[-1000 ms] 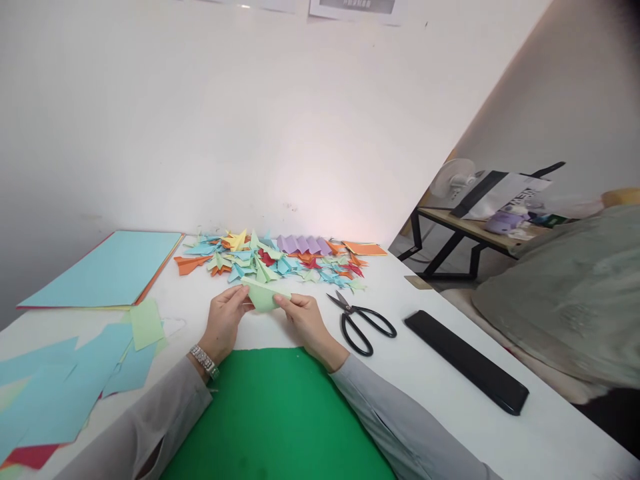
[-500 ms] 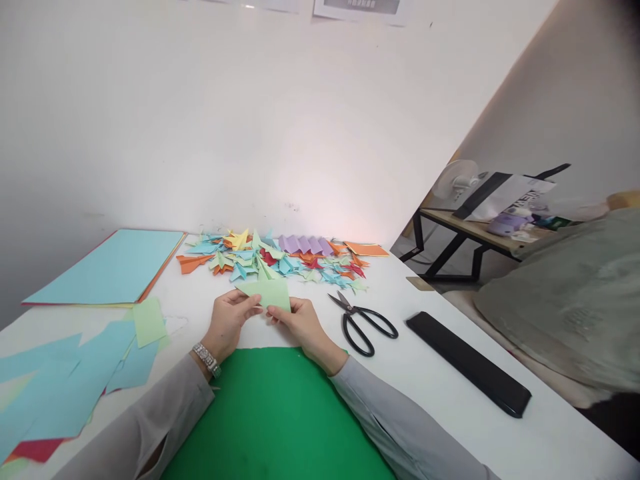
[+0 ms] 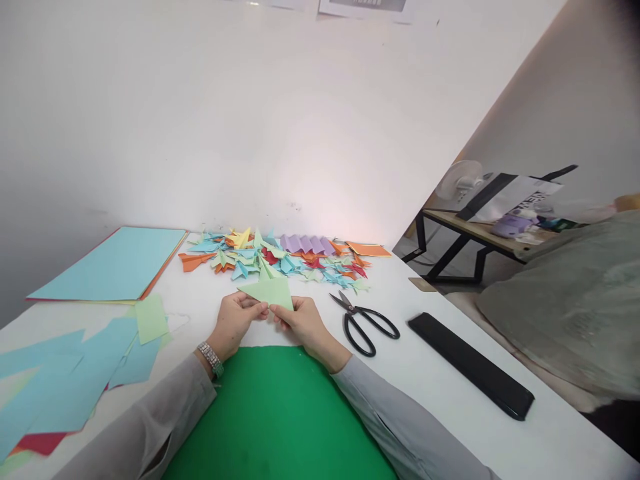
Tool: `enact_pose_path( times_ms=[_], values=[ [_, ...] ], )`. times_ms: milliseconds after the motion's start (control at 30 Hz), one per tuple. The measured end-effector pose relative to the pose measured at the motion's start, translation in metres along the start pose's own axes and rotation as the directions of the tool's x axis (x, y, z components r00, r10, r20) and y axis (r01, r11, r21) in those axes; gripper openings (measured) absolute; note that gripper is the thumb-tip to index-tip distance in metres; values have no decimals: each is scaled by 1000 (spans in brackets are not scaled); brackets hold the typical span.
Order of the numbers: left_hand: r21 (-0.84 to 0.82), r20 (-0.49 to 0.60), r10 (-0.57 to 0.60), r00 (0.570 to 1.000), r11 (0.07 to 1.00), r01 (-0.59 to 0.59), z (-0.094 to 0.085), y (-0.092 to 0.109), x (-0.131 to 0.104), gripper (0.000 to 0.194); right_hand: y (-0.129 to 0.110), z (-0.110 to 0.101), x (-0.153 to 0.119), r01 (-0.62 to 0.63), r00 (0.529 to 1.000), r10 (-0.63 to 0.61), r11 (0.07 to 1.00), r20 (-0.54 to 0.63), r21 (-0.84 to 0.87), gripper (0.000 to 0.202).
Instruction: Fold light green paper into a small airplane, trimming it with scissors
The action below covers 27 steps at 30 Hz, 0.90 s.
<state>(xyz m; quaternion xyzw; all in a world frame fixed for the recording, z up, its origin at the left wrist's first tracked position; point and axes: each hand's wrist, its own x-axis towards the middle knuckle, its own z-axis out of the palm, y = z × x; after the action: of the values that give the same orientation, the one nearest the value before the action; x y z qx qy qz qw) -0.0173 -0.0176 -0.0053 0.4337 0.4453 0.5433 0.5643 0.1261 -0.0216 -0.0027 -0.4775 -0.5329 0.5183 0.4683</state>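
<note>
A small piece of light green paper (image 3: 273,291), folded to a slanted point on its left, is pinched between both hands above the white table. My left hand (image 3: 237,321), with a metal watch on the wrist, grips its lower left edge between thumb and fingers. At its lower right corner, my right hand (image 3: 303,321) holds it with the thumb in front. Just behind the paper lies a pile of small folded paper planes (image 3: 240,255) in many colours. Below the hands a green mat (image 3: 280,413) covers the table's front.
Black-handled scissors (image 3: 360,320) and a long black case (image 3: 470,363) lie to the right. Blue sheets (image 3: 110,267) are stacked at the back left, with loose paper pieces (image 3: 75,380) nearer me. Purple pleated paper (image 3: 307,245) stands by the wall. Another person's clothed body (image 3: 565,307) is at far right.
The left thumb has slid down to the paper's lower edge, close to the right thumb. The paper stays in both hands. The whole view has shifted slightly.
</note>
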Motion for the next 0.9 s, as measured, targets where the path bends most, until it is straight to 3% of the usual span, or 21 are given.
enact_pose_path(
  times_ms=[200,433,900],
  values=[
    [-198,-96,-26,995,980,7,-1,1,3,31,0,6,-2,-45,999,45,996,4,71,26],
    [-340,-209,-71,975,940,-4,-4,4,8,24,-3,12,-8,-83,997,82,991,18,106,24],
    [-496,-199,-163,966,867,44,-8,15,10,12,-4,15,-12,-92,996,91,995,26,34,25]
  ],
)
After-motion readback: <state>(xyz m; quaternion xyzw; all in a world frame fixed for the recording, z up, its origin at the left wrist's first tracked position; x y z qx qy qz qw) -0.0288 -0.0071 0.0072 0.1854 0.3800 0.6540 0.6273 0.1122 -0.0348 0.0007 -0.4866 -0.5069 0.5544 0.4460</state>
